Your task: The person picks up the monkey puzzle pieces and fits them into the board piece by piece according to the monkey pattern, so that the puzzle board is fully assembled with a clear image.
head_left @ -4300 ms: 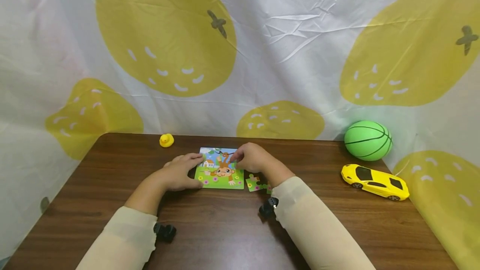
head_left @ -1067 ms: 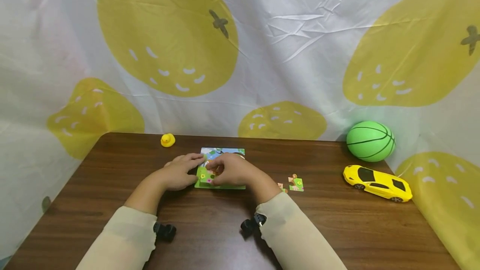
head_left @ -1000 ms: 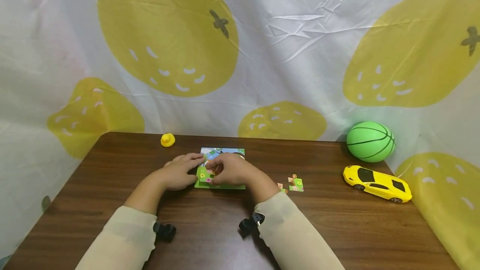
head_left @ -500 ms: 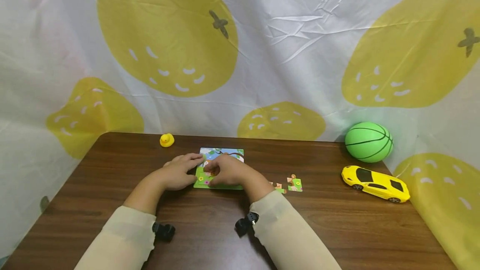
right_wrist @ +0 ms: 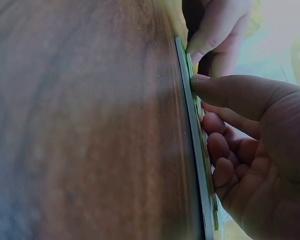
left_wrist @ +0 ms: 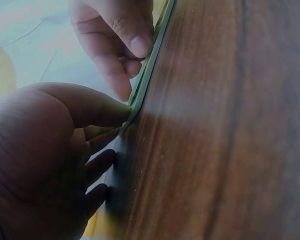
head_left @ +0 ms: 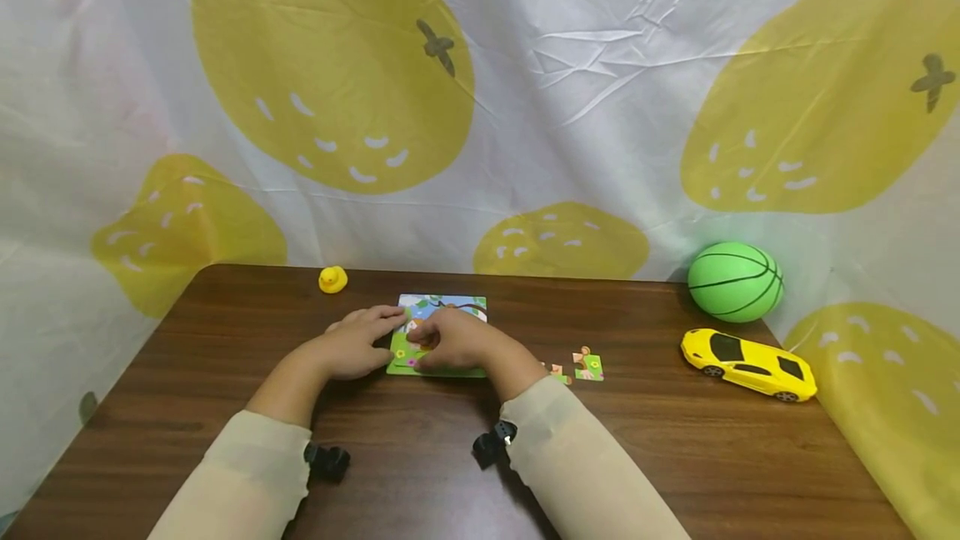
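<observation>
A small jigsaw puzzle board [head_left: 457, 372] with a colourful picture lies flat on the table, its middle hidden under the right hand. My left hand [head_left: 352, 347] rests at the board's left edge, fingers stretched out and thumb near the front corner. In the left wrist view that thumb touches the board's corner. My right hand [head_left: 461, 340] is over the board's left half, thumb and curled fingers on a puzzle piece [head_left: 405, 354] at the front left. The right wrist view shows thin pieces lying on the board's edge under the fingertips.
Two loose puzzle pieces lie right of the board: one piece [head_left: 588, 364] in full view, another piece [head_left: 558, 375] partly behind the right forearm. A yellow duck [head_left: 333, 279] sits at the back left. A green ball [head_left: 735, 282] and yellow toy car [head_left: 748, 364] stand on the right.
Since the oldest frame my right hand has moved from the board's right side to its front left. Over the last second it has shifted slightly left; the left hand has stayed put.
</observation>
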{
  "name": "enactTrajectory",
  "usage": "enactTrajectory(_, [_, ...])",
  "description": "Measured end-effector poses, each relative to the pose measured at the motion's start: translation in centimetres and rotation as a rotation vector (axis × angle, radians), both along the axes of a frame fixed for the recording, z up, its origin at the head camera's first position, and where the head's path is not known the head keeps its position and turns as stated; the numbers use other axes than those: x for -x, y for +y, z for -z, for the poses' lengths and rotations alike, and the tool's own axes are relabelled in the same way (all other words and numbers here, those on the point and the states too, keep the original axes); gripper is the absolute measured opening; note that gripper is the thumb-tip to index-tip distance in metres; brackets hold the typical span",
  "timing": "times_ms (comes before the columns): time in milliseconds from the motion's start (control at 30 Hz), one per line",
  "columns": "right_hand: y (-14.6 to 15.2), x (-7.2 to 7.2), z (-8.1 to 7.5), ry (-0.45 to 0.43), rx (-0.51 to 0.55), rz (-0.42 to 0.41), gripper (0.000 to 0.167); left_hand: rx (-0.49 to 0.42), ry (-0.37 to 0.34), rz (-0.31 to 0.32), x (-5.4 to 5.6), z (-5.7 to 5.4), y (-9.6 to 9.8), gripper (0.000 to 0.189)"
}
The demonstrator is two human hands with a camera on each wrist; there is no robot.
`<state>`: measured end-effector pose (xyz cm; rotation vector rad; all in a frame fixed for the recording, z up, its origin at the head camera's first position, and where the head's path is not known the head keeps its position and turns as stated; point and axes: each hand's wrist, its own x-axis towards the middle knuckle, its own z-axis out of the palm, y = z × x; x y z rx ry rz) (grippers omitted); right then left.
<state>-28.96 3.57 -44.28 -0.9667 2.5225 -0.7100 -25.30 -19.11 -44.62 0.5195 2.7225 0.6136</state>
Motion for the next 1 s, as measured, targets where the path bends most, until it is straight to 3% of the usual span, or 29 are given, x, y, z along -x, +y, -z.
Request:
enactTrajectory(400, [0.0,-0.1,-0.5,-0.002,-0.029,0.026,0.046,0.017,0.023,0.015,0.1,-0.2,0.1,0.071])
enactTrajectory(633, [0.3,-0.1,-0.7,0.012,-0.020,-0.024,0.047,0.010,0.003,-0.003,0.4,0.4,0.0,0.073])
enactTrajectory(800, [2.2,-1.0,-1.4,0.031,0.049,-0.016,0.050,0.000,0.007,-0.017,0.5,0.5,-0.1,0.072])
enactTrajectory(1000, [6.2,-2.5,-3.0,-0.017,0.165,0.032,0.050,0.011,-0.004,-0.006,0.4,0.2,0.1,0.072])
